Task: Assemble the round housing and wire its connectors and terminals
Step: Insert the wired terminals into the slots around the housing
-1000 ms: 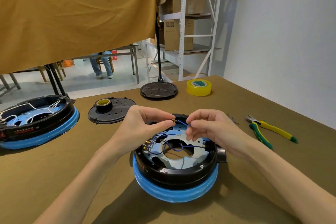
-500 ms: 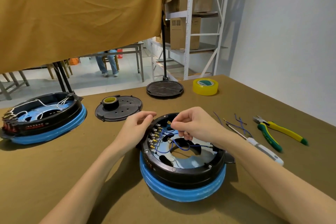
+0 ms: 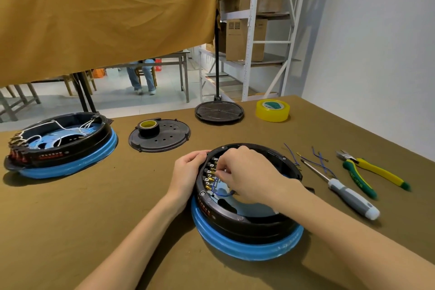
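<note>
Right hand [image 3: 244, 172] now down inside the round housing [image 3: 247, 216], fingers curled and pinched together at the row of brass terminals [image 3: 210, 175] along the left inner wall; apparently nipping the end of the blue wire [image 3: 222, 193], though the fingertip contact itself hidden under the knuckles. A second ago held up above the ring with the wire end stretched between both hands; half a second ago already dropping toward the terminal row. Left hand [image 3: 188, 172] gone from pinching the wire to gripping the housing's outer left rim, fingers wrapped over the edge, bracing it. Housing sitting on its blue ring on the tabletop [image 3: 117, 219], directly in front, blue wire looping across its pale floor.

Reads as a shift from sorting the lead to seating its connector on a terminal: one hand steadying, one pushing. Probably mid-wiring, not near closing up, since the perforated black cover [image 3: 160, 135] with a tape roll on it lies apart, behind and left.

Further out to the right: spare blue wires [image 3: 320, 160], a screwdriver [image 3: 350, 198], yellow-green pliers [image 3: 374, 174]. Yellow tape [image 3: 272, 110] and a black disc [image 3: 219, 112] at the far edge. Second housing [image 3: 61, 146], white-wired, far left.
</note>
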### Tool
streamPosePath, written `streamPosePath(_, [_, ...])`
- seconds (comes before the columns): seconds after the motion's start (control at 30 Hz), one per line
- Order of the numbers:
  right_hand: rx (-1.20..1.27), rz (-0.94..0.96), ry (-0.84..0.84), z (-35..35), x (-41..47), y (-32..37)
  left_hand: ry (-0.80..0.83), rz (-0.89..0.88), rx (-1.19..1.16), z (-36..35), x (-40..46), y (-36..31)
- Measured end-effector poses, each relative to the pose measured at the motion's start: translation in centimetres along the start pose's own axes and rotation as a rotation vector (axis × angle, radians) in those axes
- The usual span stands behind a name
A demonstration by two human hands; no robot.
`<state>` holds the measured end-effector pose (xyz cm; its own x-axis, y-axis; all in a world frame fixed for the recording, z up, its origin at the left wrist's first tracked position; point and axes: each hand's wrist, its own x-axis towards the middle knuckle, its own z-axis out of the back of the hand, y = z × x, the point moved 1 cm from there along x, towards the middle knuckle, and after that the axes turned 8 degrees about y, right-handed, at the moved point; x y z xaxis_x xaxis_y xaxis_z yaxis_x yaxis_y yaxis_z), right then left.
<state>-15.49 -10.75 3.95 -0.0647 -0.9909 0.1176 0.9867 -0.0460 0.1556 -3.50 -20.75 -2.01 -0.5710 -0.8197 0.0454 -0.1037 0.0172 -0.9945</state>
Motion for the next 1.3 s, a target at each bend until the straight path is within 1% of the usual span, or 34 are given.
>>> streamPosePath(0.07, [-0.063,0.020,-0.001,-0.4,0.2,0.4,-0.001,-0.001,0.000,-0.1,0.0,0.1])
streamPosePath(0.17, [-0.055,0.018,-0.040,-0.8,-0.1,0.5,0.003,-0.005,0.003,-0.2,-0.1,0.1])
streamPosePath(0.27, [0.025,0.020,-0.058,-1.0,-1.0,0.1,0.005,-0.008,-0.004,-0.1,-0.1,0.0])
streamPosePath(0.37, [0.141,0.052,-0.022,-1.0,-1.9,0.3,0.010,-0.012,0.000,-0.1,0.0,0.0])
streamPosePath(0.6, [0.222,0.087,-0.008,-1.3,-1.7,0.3,0.007,-0.018,-0.002,0.0,0.1,0.1])
streamPosePath(0.77, [0.296,0.112,-0.045,-1.4,-1.9,-0.3,0.019,-0.031,-0.012,-0.1,0.0,0.0])
streamPosePath(1.07, [0.310,0.125,0.003,-1.7,-1.7,-0.3,0.018,-0.032,-0.021,-0.1,0.0,0.0])
streamPosePath(1.3, [0.331,0.123,-0.009,-1.6,-1.8,-0.5,0.035,-0.047,-0.022,-0.1,-0.2,-0.1])
